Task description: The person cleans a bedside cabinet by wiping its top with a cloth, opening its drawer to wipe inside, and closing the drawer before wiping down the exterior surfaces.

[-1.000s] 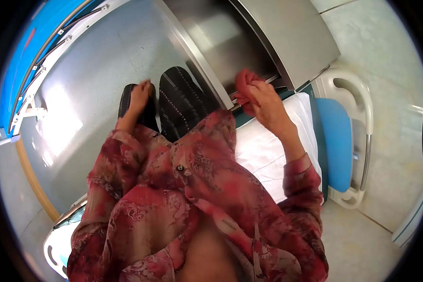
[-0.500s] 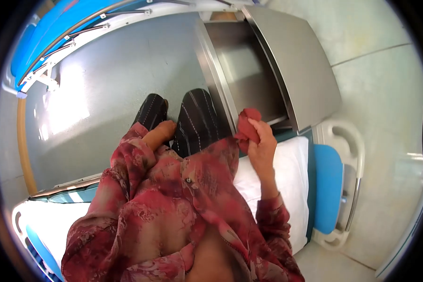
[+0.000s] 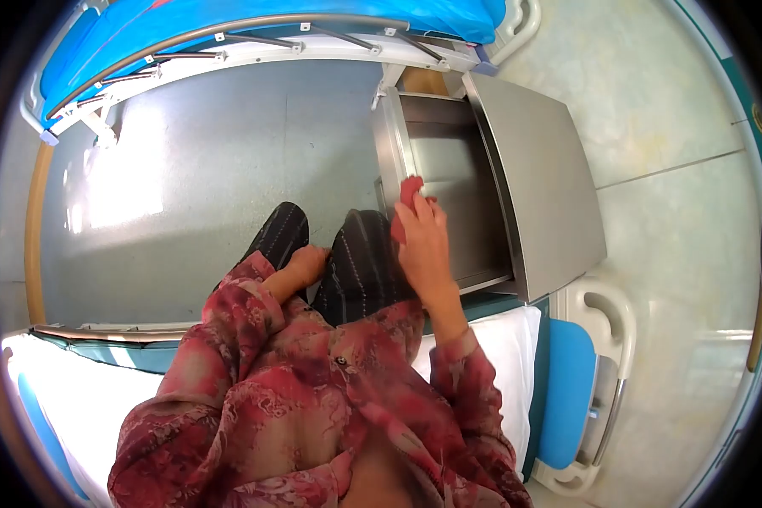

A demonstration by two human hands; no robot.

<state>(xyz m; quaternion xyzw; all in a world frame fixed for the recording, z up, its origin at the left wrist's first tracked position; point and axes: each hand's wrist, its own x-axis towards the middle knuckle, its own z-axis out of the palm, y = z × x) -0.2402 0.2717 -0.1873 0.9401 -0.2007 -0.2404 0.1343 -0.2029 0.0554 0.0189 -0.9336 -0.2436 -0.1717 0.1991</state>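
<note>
My right hand grips a crumpled red cloth against the front edge of an open metal drawer. Part of the cloth hangs below my fingers on the left. The drawer juts out from a grey metal cabinet, and its visible inside is bare metal. Between my knees, beside the dark striped trousers, rests my left hand; its fingers are mostly hidden behind the leg.
Across the grey floor stands a bed with a blue cover and a metal side rail. Under me is a bed with a white pillow and a blue and cream headboard. Pale tiles lie at the right.
My right hand has carried the cloth from the drawer's near inner corner to its front edge. My left hand has lowered between the knees. The view has shifted, showing more of the far bed.
</note>
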